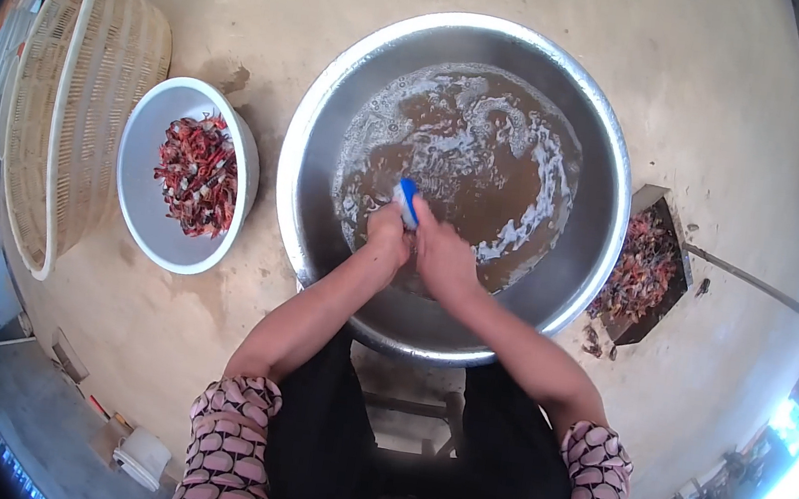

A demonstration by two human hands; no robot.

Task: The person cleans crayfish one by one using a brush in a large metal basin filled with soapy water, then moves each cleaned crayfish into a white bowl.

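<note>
A large round metal basin (434,330) of brown, foamy water stands in front of me. Over its water my two hands are close together. A blue-and-white brush (407,199) is in my right hand (439,243), its fingers closed around it. Right beside it, my left hand (388,234) has its fingers curled; what they hold, if anything, is hidden. To the left, a white plastic bowl (142,193) holds red crayfish (199,174). Right of the basin, a metal dustpan (677,267) carries a heap of reddish crayfish scraps (637,269).
A tall woven basket (97,104) lies tilted at the far left, beyond the bowl. The dustpan's long handle (766,283) reaches out to the right. A few scraps (593,342) lie on the floor by the pan. A low stool (409,406) shows between my legs.
</note>
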